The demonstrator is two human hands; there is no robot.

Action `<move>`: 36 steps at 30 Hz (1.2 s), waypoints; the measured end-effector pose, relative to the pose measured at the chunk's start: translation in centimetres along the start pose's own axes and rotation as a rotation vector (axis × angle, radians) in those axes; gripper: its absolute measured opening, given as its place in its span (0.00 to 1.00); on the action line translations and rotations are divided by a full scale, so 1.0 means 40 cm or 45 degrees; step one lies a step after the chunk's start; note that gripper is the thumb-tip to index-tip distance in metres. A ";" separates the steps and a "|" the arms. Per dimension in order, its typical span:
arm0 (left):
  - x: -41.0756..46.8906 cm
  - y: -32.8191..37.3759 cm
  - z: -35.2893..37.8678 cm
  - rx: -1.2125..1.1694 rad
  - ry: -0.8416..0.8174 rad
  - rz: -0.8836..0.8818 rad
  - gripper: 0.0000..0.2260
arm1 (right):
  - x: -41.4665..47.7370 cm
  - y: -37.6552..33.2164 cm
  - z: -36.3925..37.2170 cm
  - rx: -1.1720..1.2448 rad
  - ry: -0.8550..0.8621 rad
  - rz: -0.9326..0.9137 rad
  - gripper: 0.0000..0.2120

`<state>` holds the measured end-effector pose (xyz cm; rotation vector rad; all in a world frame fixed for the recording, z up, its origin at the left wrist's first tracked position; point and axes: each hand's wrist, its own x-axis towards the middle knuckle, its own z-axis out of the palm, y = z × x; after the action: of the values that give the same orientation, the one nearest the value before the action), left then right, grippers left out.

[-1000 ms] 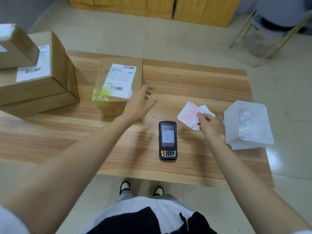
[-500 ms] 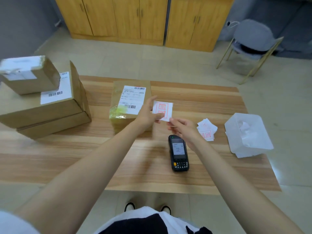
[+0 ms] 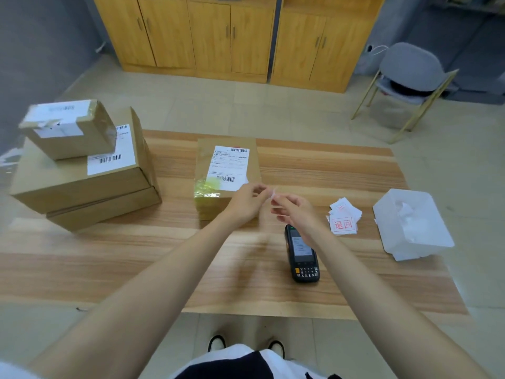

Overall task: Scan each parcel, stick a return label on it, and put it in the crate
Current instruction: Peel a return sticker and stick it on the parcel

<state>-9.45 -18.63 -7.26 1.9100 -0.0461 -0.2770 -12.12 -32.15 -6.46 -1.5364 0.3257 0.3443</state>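
Both grips meet over the bench (image 3: pixel 164 258), pinching one small return label (image 3: pixel 274 192) between them.
Left grip (image 3: pixel 247 201) and right grip (image 3: pixel 295 212) are fingertip to fingertip, each clenched on the white slip; it is motion-blurred, so the print is unreadable. The parcel (image 3: pixel 218 206) lies on the bench just beyond and left of the grips, shipping label up; the left grip overlaps its near right corner. The scanner (image 3: pixel 302 255) lies screen up just nearer than the right grip, partly under that wrist. A loose label pile (image 3: pixel 344 221) sits right of the right grip, a white plastic bin (image 3: pixel 426 214) further right. Stacked boxes (image 3: pixel 79 184) are well left of the left grip.
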 end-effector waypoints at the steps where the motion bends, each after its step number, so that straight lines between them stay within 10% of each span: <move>1: -0.002 0.003 0.006 -0.009 -0.033 0.018 0.06 | 0.000 0.002 0.000 -0.018 0.003 -0.002 0.07; 20: 0.106 0.028 0.118 0.127 0.306 -0.135 0.08 | -0.041 0.036 -0.421 0.344 0.664 0.032 0.06; 36: 0.145 0.092 0.441 0.103 -0.078 -0.150 0.08 | 0.002 0.141 -0.757 0.229 0.956 0.219 0.07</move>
<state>-7.21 -37.15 -10.53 1.9872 0.0141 -0.4189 -14.09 -62.40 -11.94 -1.4135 1.0506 -0.1468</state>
